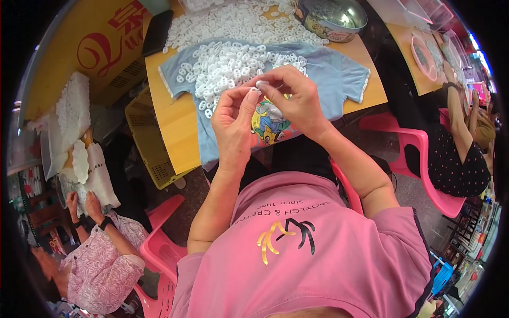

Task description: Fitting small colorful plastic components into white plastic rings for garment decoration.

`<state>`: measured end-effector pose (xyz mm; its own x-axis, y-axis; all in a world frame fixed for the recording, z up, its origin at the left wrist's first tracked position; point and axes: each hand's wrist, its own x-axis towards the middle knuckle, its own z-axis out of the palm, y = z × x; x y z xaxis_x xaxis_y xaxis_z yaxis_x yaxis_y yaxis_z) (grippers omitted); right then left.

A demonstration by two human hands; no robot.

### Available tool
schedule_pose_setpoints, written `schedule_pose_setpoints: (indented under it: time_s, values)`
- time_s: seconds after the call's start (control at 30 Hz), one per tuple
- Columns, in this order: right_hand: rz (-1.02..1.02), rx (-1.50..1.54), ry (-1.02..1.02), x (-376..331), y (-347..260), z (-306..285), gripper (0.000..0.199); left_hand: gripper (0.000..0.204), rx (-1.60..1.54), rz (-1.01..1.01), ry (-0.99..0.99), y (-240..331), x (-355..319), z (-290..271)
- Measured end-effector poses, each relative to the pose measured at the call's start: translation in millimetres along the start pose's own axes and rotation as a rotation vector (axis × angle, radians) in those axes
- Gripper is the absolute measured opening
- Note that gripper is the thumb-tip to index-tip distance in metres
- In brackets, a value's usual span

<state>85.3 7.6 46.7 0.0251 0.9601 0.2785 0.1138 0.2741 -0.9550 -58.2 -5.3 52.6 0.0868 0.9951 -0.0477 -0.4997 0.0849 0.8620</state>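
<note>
Status: mid-work by the look of it — one small white piece [255, 89] is being handled just above the blue shirt [336, 66], and plenty of loose stock lies around. Left hand [233, 114] has it pinched between thumb and fingertips, over the middle of the shirt; right hand [294, 98] meets it there, thumb and index finger closed on a white bit [261, 84]. Can't tell if that bit is a separate part or belongs to the same piece; fingers cover most of it. Done vs left: the near heap [225, 69] sits on the shirt's upper part, and a wider spread [233, 31] covers the table [161, 124] beyond the shirt's far edge. Nothing marks which group is worked and which is waiting, so no count of finished parts from here; my read is a long repetitive run, with only the pinched piece in progress. Looks: what shows of that piece is white, tiny, apparently with a hole; the rest is hidden and too small to judge. Its likely siblings in the near heap are flat rounded ovals, mostly with two holes, lying at all angles and overlapping, a few loose at the heap's left side. A round tin [334, 20] stands beyond the shirt's right sleeve — contents unclear.
</note>
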Motion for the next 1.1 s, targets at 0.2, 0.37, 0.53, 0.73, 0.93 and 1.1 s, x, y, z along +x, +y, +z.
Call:
schedule_pose_setpoints:
  time_s: [0.2,0.37,0.53,0.73,0.93,1.1]
  values:
    - [0.013,-0.163,-0.074,2,-18,-10,0.018,0.013,0.01,-0.024,0.007,4,2,-1]
    - [0.39,0.408,-0.008,5,-21,-14,0.021,0.012,0.1,-0.046,0.0,3,3,-2]
    - [0.369,0.508,0.004,1,-19,-13,0.021,0.012,0.083,-0.049,-0.023,7,8,1]
    - [0.368,0.503,0.024,0,-24,-15,0.022,0.012,0.074,-0.077,-0.067,8,10,1]
    - [0.331,0.423,-0.002,0,-23,-15,0.023,0.011,0.072,-0.089,-0.081,9,10,1]
    - [0.311,0.394,0.001,1,-23,-15,0.022,0.011,0.077,-0.1,-0.082,9,11,0]
